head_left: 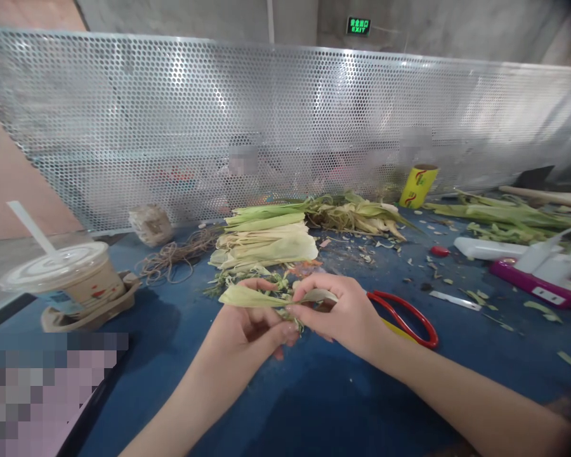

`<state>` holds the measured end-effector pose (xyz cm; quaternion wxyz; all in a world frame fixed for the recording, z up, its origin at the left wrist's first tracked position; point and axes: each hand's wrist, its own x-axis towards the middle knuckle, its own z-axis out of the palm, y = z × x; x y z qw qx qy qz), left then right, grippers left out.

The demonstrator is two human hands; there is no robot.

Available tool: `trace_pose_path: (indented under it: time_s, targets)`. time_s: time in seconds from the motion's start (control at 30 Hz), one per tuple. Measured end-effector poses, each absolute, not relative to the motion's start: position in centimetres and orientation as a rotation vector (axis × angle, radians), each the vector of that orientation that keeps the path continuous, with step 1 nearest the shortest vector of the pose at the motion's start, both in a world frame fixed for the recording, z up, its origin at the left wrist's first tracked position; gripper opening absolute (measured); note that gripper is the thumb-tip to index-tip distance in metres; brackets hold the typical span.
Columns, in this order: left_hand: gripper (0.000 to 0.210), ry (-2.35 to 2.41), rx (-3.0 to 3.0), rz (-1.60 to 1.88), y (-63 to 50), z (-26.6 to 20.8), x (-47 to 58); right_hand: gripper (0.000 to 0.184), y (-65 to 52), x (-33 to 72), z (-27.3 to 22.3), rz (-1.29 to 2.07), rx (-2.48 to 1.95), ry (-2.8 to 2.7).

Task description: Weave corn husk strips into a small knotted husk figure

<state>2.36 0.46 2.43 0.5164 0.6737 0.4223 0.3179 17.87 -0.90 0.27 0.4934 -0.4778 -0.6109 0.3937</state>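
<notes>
Near the middle of the blue table, a pale green corn husk lies across the fingers of my left hand, which are curled round it. The fingertips of my right hand pinch the husk's right part, close to my left thumb. Some thin green strands hang below the pinch; what they belong to is partly hidden by my fingers. Just beyond both hands rests a stack of flat corn husks, cream in front and greener at the back. Red-handled scissors lie beside my right wrist, partly covered by it.
A lidded drink cup with a straw stands at left, near tangled twine. At right are a purple power strip, a blade and leafy husks. A yellow roll stands before the perforated metal screen.
</notes>
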Motion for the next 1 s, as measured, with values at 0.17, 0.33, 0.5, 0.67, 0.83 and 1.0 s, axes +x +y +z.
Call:
trace_pose_path:
  time_s: [0.17,0.33,0.5,0.67,0.83,1.0]
  targets:
    - [0.023,1.019,1.641,0.709,0.3,2.6,2.2,0.015,-0.9,17.9,0.2,1.056,-1.13,-1.424]
    - [0.016,1.0,1.597,0.76,0.4,2.7,1.8,0.012,-0.4,18.7,1.0,1.156,-0.98,-1.474]
    - [0.016,0.97,1.598,0.798,0.6,2.1,2.0,0.009,-0.7,18.8,1.0,0.963,-1.073,-1.62]
    - [0.02,1.177,1.625,0.811,0.3,2.0,2.4,0.005,-1.2,18.8,0.9,0.716,-1.175,-1.741]
    - [0.017,1.059,1.526,0.724,0.1,2.1,2.7,0.016,-1.2,18.9,1.1,0.62,-1.234,-1.807]
    - [0.017,1.003,1.515,0.672,0.1,1.7,2.7,0.021,-1.1,19.1,1.4,0.798,-1.2,-1.806]
